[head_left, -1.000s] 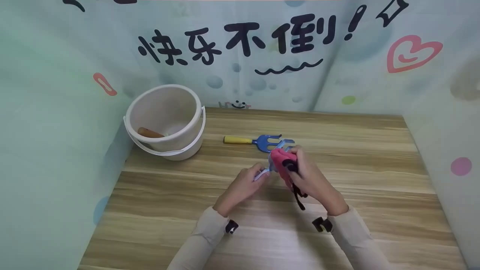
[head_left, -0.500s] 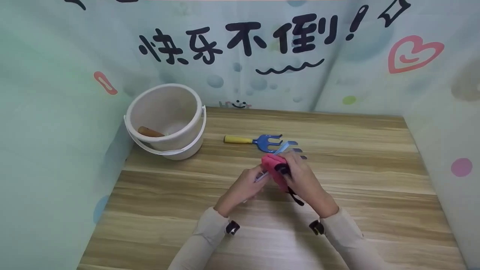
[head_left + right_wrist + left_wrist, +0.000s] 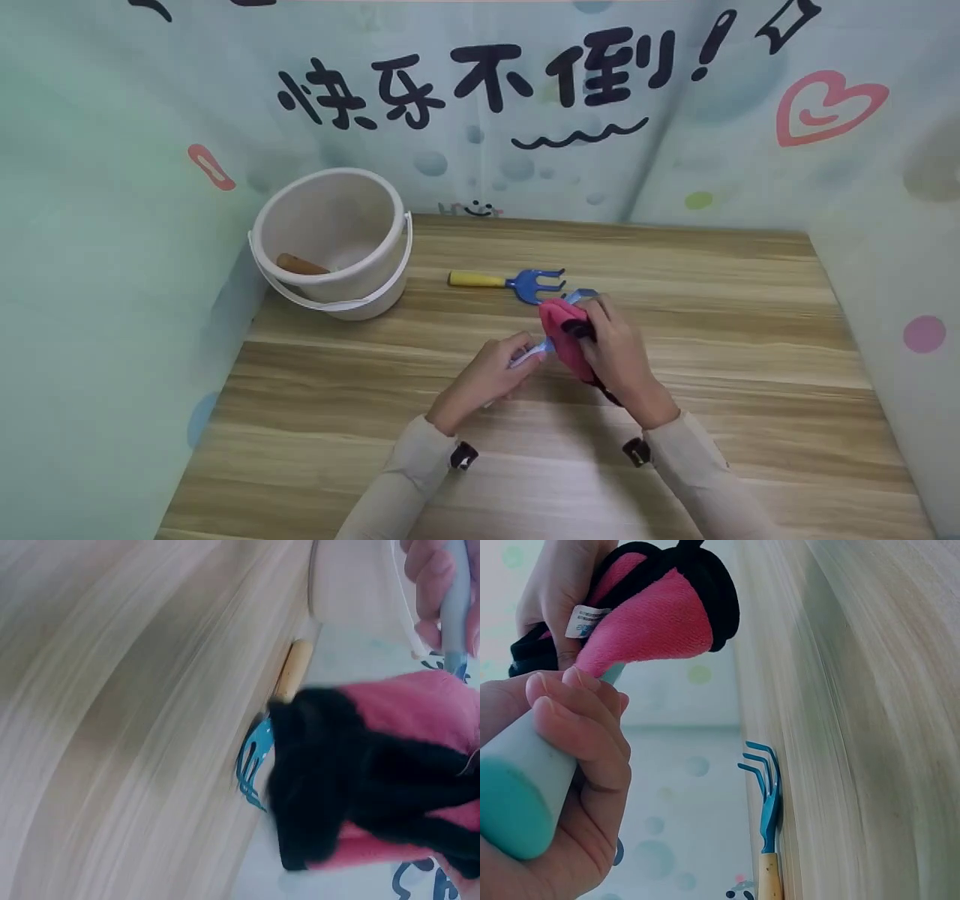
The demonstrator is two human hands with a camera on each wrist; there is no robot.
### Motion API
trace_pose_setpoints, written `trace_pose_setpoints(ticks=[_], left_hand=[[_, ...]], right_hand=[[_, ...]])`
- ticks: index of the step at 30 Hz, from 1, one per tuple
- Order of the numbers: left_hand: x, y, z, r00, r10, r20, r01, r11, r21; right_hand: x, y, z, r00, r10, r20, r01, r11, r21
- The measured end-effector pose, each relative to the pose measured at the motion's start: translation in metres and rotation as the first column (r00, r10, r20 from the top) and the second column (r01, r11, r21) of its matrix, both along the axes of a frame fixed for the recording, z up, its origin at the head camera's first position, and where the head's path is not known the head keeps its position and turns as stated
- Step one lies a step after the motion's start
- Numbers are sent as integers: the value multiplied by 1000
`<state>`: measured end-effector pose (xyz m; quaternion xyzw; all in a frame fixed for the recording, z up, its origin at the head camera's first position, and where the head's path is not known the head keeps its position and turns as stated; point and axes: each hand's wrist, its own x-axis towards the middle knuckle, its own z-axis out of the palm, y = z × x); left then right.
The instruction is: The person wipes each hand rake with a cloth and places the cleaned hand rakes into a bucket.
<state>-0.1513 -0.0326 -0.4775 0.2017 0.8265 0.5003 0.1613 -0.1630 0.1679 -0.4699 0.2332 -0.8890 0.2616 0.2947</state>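
My left hand [image 3: 487, 373] has its fingers curled round the pale handle [image 3: 536, 772] of a light blue garden hand rake, whose butt end shows teal in the left wrist view. My right hand [image 3: 619, 356] grips a pink cloth with black edging [image 3: 564, 341] against the rake's neck and head. Only a bit of the light blue tines [image 3: 583, 295] sticks out past the cloth. A white tag [image 3: 587, 621] hangs on the cloth. Just behind the hands, a blue hand rake with a yellow wooden handle [image 3: 477, 279] lies on the table.
A white bucket [image 3: 330, 300] with its handle lowered stands at the back left. Inside it leans something with a brown wooden handle [image 3: 301, 265]. The wood-grain table [image 3: 712, 300] meets printed fabric walls at the back and sides.
The right hand with the pink cloth slid down-left along the rake, baring more tines, then back up-right, covering most of them. The left hand stays nearly in place on the handle.
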Motion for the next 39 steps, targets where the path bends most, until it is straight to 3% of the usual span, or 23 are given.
trace_pose_setpoints(ticks=[11, 23, 30, 32, 35, 39], left_hand=[[0, -1, 0, 1000, 11, 27, -10, 999, -32], [0, 3, 3, 999, 44, 25, -40, 991, -127], [-2, -4, -1, 993, 110, 47, -104, 987, -120], [-2, -5, -3, 991, 117, 58, -111, 988, -104], [-3, -5, -3, 989, 122, 78, -115, 990, -82], [-3, -1, -1, 991, 122, 55, -117, 989, -96]], right_hand=[[-5, 9, -4, 990, -114, -86, 113, 994, -11], [-5, 12, -8, 973, -136, -185, 143, 990, 23], [-4, 26, -1, 963, -213, -165, 197, 974, -109], [-4, 30, 3, 980, -161, -112, 144, 978, -148], [-2, 29, 8, 1000, -2, -1, 2, 985, -173], [2, 21, 12, 977, 171, 130, -150, 977, -153]])
